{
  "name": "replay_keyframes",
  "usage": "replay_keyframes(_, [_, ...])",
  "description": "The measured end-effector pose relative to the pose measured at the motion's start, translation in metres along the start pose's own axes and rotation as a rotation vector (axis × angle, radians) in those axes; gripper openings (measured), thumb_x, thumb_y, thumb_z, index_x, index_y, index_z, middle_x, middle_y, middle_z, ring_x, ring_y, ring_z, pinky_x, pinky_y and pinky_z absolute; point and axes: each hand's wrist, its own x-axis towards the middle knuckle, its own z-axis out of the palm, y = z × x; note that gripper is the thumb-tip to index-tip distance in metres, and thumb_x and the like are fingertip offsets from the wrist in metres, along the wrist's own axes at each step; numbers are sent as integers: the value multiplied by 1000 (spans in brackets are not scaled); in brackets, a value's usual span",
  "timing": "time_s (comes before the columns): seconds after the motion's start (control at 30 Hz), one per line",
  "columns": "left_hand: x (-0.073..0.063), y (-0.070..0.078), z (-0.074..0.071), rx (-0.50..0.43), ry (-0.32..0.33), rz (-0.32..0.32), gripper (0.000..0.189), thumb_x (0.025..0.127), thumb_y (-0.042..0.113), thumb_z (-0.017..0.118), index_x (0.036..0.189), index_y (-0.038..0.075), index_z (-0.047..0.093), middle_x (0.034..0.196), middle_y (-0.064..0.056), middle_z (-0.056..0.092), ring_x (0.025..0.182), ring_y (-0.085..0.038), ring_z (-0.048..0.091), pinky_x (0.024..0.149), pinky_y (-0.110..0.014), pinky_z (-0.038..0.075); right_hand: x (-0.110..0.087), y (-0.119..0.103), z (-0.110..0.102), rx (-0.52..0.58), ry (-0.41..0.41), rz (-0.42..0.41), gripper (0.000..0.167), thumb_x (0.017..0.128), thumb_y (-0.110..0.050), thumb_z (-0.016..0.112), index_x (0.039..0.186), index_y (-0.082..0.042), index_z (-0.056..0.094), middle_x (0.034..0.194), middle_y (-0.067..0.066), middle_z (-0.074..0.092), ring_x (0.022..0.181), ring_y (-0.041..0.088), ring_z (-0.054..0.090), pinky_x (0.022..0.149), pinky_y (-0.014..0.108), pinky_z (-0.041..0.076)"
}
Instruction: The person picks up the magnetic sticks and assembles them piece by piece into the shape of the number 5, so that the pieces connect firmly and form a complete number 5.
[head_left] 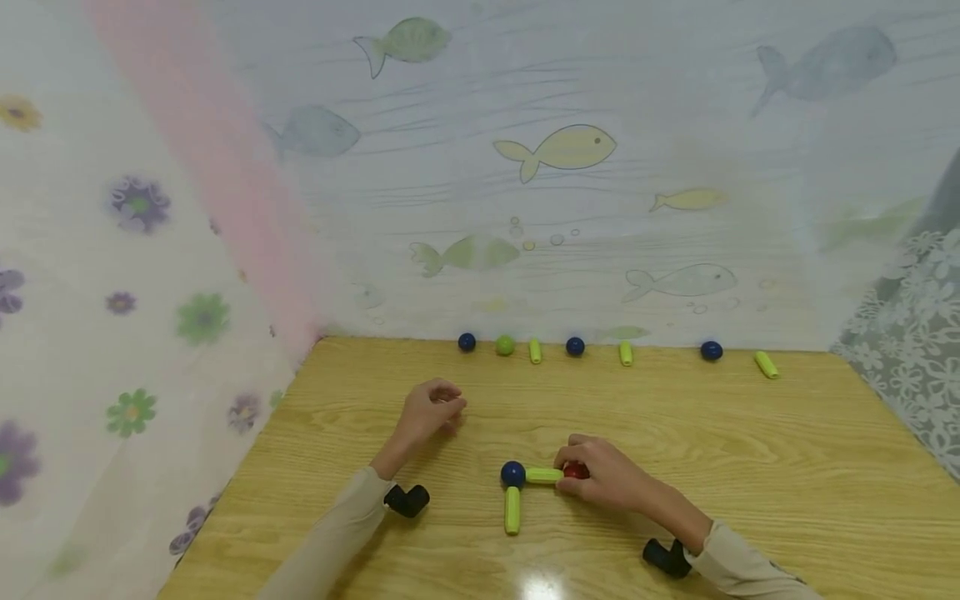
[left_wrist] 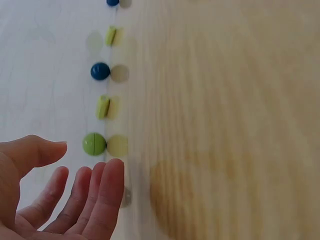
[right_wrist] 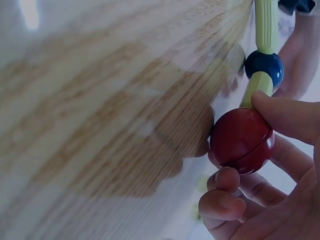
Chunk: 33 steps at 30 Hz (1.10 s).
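Observation:
My right hand [head_left: 609, 477] grips a red ball [right_wrist: 239, 141] between thumb and curled fingers. A yellow-green ribbed rod [head_left: 543, 476] runs from the red ball to a dark blue ball [head_left: 513, 474]. From that blue ball a second yellow-green rod [head_left: 512, 511] points toward the near edge, so the joined pieces form a corner lying on the table. Farther left, my left hand [head_left: 427, 412] hovers with loosely bent fingers and holds nothing. In the left wrist view, a green ball [left_wrist: 94, 144] appears just beyond its fingertips.
Along the table's back edge stand blue balls [head_left: 575, 347], a green ball [head_left: 505, 345] and short yellow-green rods [head_left: 626, 354], spaced in a row. Behind them hangs a fish-patterned curtain [head_left: 465, 183]. Black wrist devices [head_left: 407, 501] sit at both cuffs.

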Motion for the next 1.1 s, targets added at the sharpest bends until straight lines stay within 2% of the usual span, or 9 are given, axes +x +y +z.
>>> replay_keyframes(0.2, [31, -3, -5, 37, 126, 18, 27, 87, 7, 68, 109, -8, 61, 97, -15, 63, 84, -36, 63, 68, -40, 56, 0, -2, -1, 18, -16, 19, 12, 87, -25, 69, 93, -15, 69, 81, -7, 52, 65, 3, 42, 55, 19, 38])
replay_keyframes(0.43, [64, -9, -9, -24, 193, 41, 31, 86, 4, 69, 112, -9, 59, 103, -18, 59, 91, -34, 61, 74, -40, 55, 0, -2, -2, 29, -12, 21, 13, 87, -26, 69, 93, -15, 69, 83, -7, 54, 66, 4, 43, 55, 20, 39])
replay_keyframes(0.57, [80, -13, -8, 50, 243, 69, 29, 85, 8, 70, 110, -5, 60, 104, -16, 59, 93, -29, 59, 76, -38, 54, 1, -1, -1, 24, -9, 23, 11, 86, -25, 70, 92, -15, 69, 81, -6, 53, 65, 5, 43, 54, 19, 39])
replay_keyframes(0.7, [92, -16, -4, 119, 293, 114, 30, 85, 12, 72, 109, -2, 60, 105, -15, 59, 96, -27, 58, 81, -39, 50, 2, -1, -1, 25, -13, 40, 10, 85, -23, 71, 92, -16, 69, 81, -7, 52, 64, 5, 43, 54, 19, 38])
replay_keyframes(0.93, [106, -18, 7, 102, 335, 99, 34, 83, 15, 74, 111, 0, 62, 106, -14, 61, 94, -25, 57, 82, -39, 49, 1, 0, 0, 35, -13, 48, 11, 85, -22, 71, 94, -15, 70, 81, -7, 51, 64, 5, 43, 53, 19, 39])
replay_keyframes(1.1, [112, -17, 13, 106, 351, 119, 32, 83, 10, 73, 110, -2, 61, 105, -17, 60, 93, -27, 57, 81, -40, 49, 2, -1, -1, 33, -14, 53, 12, 86, -23, 70, 94, -14, 69, 82, -6, 52, 65, 6, 43, 54, 19, 38])
